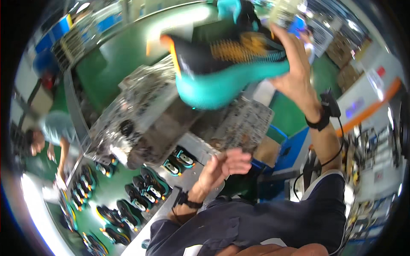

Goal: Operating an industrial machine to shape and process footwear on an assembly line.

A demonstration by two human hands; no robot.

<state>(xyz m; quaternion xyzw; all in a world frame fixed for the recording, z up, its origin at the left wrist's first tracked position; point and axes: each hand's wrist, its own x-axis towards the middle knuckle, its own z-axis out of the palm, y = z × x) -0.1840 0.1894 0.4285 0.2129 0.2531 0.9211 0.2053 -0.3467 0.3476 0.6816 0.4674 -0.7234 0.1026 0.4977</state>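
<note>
A black sneaker [232, 83] with a thick teal sole and orange details is held up in front of me, slightly blurred. Around its toe end my right hand [297, 70] is closed, with the thumb side by the sole. My left hand [224, 166] hangs lower, fingers stretched out and holding nothing, apart from the sneaker. Nearest to it, a pair of dark sneakers [178, 160] with pale insides rests on the metal ledge. Past the held sneaker, another teal and black thing [230, 9] shows only in part at the top edge.
Below the held sneaker stands a worn metal machine [141, 115] partly wrapped in clear film. Several sneakers [128, 211] lie on a green surface at lower left, where another person [60, 132] reaches in. A cardboard box [267, 151] sits beside a blue frame. A cable [326, 164] trails along my right forearm.
</note>
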